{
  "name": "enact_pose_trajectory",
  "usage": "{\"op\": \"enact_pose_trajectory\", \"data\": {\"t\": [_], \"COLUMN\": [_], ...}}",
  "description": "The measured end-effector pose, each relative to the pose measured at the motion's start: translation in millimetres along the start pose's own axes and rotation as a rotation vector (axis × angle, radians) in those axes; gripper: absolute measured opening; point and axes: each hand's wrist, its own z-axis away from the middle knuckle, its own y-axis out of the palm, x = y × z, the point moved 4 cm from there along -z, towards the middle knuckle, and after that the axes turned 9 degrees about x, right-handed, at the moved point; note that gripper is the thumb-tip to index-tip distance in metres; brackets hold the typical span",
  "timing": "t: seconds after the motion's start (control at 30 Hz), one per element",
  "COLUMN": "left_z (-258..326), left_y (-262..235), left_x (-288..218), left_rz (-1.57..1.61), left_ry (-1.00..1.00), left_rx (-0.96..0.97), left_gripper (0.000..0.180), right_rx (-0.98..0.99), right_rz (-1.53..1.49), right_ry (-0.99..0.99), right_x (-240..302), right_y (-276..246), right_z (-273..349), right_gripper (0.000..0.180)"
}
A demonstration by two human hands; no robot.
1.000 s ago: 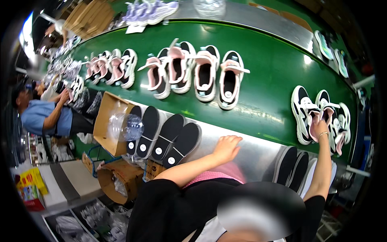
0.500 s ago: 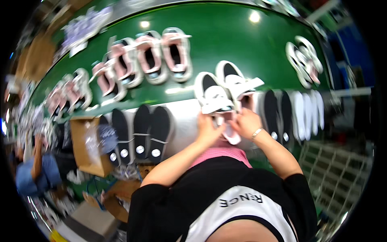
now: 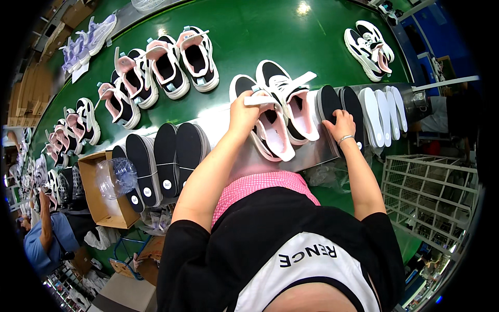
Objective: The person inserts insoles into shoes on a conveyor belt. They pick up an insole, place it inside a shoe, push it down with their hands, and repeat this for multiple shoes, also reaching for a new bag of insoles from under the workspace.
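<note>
Two white-and-black sneakers with pink linings stand side by side at the table edge in front of me. My left hand [image 3: 244, 115] is closed on the left sneaker [image 3: 274, 136], gripping its upper near the raised tongue. The right sneaker [image 3: 300, 106] stands against it, untouched, its tongue pulled up and aside. To their right lie stacked black insoles [image 3: 328, 101]. My right hand [image 3: 343, 127] rests on the heel end of these, thumb and fingers curled at the insole's edge; its fingertips are partly hidden.
White insoles [image 3: 375, 117] lie farther right. More black insoles [image 3: 166, 156] and a cardboard box [image 3: 125, 213] with clear plastic are at left. Several pink-lined sneakers [image 3: 169, 67] line the green table [image 3: 260, 31]; another pair [image 3: 366, 52] stands far right. A wire rack [image 3: 431, 197] is at lower right.
My right hand has left the sneakers and moved right to the black insoles. My left hand has shifted up and left on the left sneaker. The whole view has shifted.
</note>
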Motion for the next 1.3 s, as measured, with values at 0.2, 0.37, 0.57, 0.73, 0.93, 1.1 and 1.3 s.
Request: {"op": "enact_pose_trajectory", "data": {"t": [0.2,0.37,0.57,0.73,0.93,1.1,1.3], "left_z": [2,3,-6,3,13,18,15], "left_y": [8,4,11,24,27,38,37], "left_x": [0,-9,2,-3,-1,4,12], "left_rz": [0.153,0.086,0.057,-0.185,-0.254,-0.293,-0.19], "left_ry": [-0.016,-0.092,-0.089,0.047,0.066,0.203,0.092], "left_rx": [0.034,0.046,0.016,-0.081,-0.094,-0.086,0.014], "left_gripper": [0.02,0.019,0.026,0.025,0.03,0.041,0.046], "right_rx": [-0.014,-0.189,0.152,0.263,0.057,0.272,0.277], "right_rz": [0.01,-0.697,0.164,0.192,0.031,0.355,0.269], "right_ry": [0.106,-0.194,-0.838,-0.506,-0.62,-0.513,-0.637], "right_x": [0,10,133,179,164,144,171], "right_y": [-18,-85,-106,-40,-47,-74,-32], "right_z": [1,29,116,66,88,106,69], "right_gripper": [0.04,0.02,0.01,0.012,0.018,0.016,0.018]}}
